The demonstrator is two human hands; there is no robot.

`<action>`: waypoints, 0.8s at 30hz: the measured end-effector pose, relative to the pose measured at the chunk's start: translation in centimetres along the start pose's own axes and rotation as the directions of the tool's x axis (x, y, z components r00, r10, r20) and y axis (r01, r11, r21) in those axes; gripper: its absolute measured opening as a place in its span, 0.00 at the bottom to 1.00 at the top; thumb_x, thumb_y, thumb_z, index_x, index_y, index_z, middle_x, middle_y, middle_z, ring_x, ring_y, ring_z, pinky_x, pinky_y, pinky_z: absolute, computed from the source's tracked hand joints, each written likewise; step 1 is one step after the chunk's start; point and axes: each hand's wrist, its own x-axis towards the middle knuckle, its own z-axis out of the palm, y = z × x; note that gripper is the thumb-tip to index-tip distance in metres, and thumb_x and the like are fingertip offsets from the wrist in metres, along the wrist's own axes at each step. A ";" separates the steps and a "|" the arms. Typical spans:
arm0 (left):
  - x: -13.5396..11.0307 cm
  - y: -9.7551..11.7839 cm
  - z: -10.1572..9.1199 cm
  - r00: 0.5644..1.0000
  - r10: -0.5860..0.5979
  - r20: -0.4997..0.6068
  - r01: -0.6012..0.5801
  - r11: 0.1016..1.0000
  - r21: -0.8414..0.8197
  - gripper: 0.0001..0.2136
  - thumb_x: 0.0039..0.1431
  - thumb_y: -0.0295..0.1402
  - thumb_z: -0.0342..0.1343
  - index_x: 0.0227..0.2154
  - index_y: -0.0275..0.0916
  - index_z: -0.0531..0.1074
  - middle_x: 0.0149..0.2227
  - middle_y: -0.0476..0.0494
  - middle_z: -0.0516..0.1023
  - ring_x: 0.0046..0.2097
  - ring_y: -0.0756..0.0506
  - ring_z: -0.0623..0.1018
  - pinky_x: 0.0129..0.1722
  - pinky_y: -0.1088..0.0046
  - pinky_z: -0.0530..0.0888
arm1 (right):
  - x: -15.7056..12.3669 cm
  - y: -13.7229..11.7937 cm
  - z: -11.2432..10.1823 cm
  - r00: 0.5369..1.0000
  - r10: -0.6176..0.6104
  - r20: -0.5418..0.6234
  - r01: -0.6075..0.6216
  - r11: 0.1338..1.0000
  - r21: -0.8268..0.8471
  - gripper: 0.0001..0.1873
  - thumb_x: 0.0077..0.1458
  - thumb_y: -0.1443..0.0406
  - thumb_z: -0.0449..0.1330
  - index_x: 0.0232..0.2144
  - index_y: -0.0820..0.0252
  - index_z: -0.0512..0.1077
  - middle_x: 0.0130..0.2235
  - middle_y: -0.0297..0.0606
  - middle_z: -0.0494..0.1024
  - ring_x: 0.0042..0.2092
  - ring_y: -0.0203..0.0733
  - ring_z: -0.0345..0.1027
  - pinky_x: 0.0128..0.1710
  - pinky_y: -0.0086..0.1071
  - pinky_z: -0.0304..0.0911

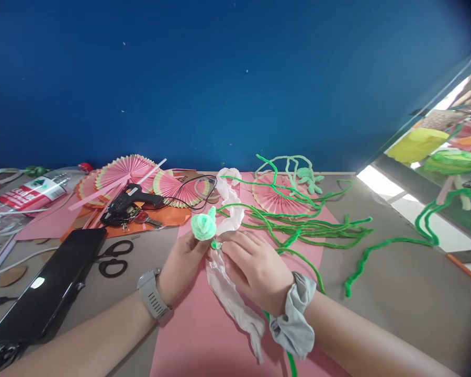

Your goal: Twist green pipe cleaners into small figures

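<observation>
A pale mint-green pipe-cleaner flower [203, 226], coiled like a rosebud, stands up between my hands. My left hand [182, 264] pinches it just below the bloom, thumb and fingers closed. My right hand [255, 267] is closed at the flower's base, fingertips around a small green bit [216, 244] there. A crumpled white paper strip [233, 303] hangs down below my fingers and also stretches away behind them; whether my right hand grips it too is hidden. Green pipe cleaners [317, 230] lie just beyond my right hand, one running beneath its wrist.
Pink paper [188, 335] lies under my hands. On the left are a hot glue gun [131, 203], scissors [113, 259], a black phone [49, 283] and a plastic bottle [31, 196]. Pleated pink paper fans [129, 175] lie at the back, against a blue panel [220, 78].
</observation>
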 end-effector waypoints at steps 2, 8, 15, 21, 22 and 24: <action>0.0 -0.1 0.1 1.000 -0.002 -0.001 0.002 1.000 -0.016 0.11 0.56 0.39 0.48 0.25 0.36 0.67 0.24 0.50 0.70 0.27 0.51 0.68 0.28 0.77 0.65 | 0.1 0.3 -0.4 0.998 0.043 -0.037 -0.041 0.997 0.071 0.07 0.56 0.70 0.47 0.34 0.61 0.65 0.40 0.41 0.72 0.41 0.40 0.63 0.41 0.34 0.58; -0.2 0.0 0.1 0.998 -0.055 0.005 0.055 0.987 -0.153 0.18 0.57 0.42 0.46 0.16 0.38 0.59 0.17 0.54 0.60 0.21 0.54 0.62 0.24 0.78 0.62 | 0.4 0.9 -0.4 0.979 0.202 -0.032 -0.196 0.972 0.130 0.08 0.57 0.70 0.45 0.31 0.60 0.63 0.33 0.39 0.69 0.34 0.38 0.62 0.35 0.32 0.60; 0.0 -0.1 0.0 0.995 -0.024 -0.100 0.012 0.993 -0.119 0.15 0.57 0.40 0.47 0.19 0.38 0.62 0.19 0.54 0.60 0.22 0.53 0.61 0.26 0.77 0.63 | -0.6 0.4 1.2 0.988 -0.063 -0.143 0.005 0.927 -0.374 0.07 0.55 0.70 0.51 0.35 0.59 0.68 0.47 0.40 0.70 0.49 0.46 0.58 0.50 0.43 0.52; 0.1 -0.1 0.1 0.997 0.050 -0.057 -0.048 0.998 0.042 0.06 0.52 0.34 0.52 0.29 0.37 0.70 0.28 0.49 0.72 0.32 0.48 0.69 0.32 0.74 0.66 | -0.4 -0.4 1.0 0.996 -0.086 -0.012 0.083 0.979 -0.187 0.08 0.56 0.70 0.48 0.32 0.61 0.67 0.39 0.42 0.74 0.43 0.43 0.64 0.46 0.39 0.57; 0.0 0.0 0.2 0.998 0.062 -0.022 -0.061 0.997 0.052 0.06 0.52 0.33 0.52 0.29 0.36 0.70 0.28 0.48 0.73 0.32 0.47 0.70 0.33 0.74 0.67 | -0.3 -0.4 0.8 1.000 0.000 0.004 0.001 0.996 -0.090 0.09 0.57 0.69 0.47 0.30 0.61 0.66 0.34 0.41 0.73 0.37 0.41 0.66 0.40 0.36 0.60; -0.4 0.2 0.5 0.995 0.086 0.042 -0.088 0.994 0.062 0.06 0.54 0.32 0.50 0.30 0.36 0.70 0.28 0.48 0.73 0.32 0.47 0.70 0.32 0.74 0.67 | -0.1 -0.1 0.4 0.975 0.221 0.037 -0.224 0.965 0.134 0.09 0.58 0.68 0.45 0.30 0.59 0.64 0.28 0.37 0.71 0.29 0.38 0.65 0.30 0.31 0.60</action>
